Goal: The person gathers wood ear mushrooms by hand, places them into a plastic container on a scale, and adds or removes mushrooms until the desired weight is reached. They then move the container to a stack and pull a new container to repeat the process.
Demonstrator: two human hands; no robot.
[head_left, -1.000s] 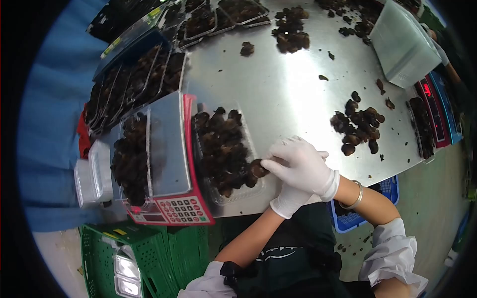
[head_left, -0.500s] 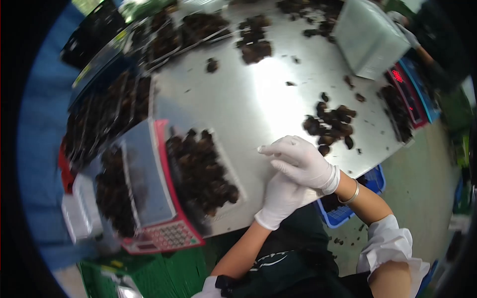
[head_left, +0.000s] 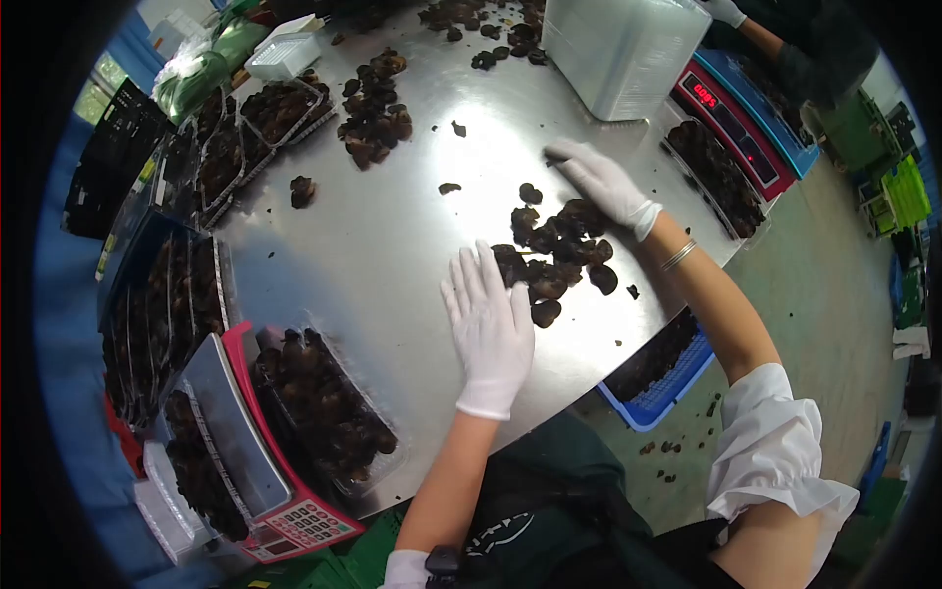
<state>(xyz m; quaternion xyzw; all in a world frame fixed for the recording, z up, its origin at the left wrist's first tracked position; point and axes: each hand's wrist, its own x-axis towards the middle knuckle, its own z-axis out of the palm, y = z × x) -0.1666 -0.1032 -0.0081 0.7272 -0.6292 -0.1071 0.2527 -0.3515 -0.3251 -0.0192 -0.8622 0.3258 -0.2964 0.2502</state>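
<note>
My left hand, in a white glove, lies on the metal table with its fingers spread, at the left edge of a loose pile of dark brown mushroom-like pieces. On the pile's upper right is my gloved right hand, its fingers stretched out and pointing left; a small dark bit shows near its fingertips. Left of my left hand, a clear tray full of dark pieces stands beside a pink-edged scale.
Stacked clear containers stand at the back. A red-and-blue scale and a filled tray are at the right. A blue basket sits below the table edge. A co-worker's gloved hand shows at the top right.
My hands, together near the table's front edge before, have moved apart. The left now lies left of the pile, the right at its upper right. The whole view has shifted.
</note>
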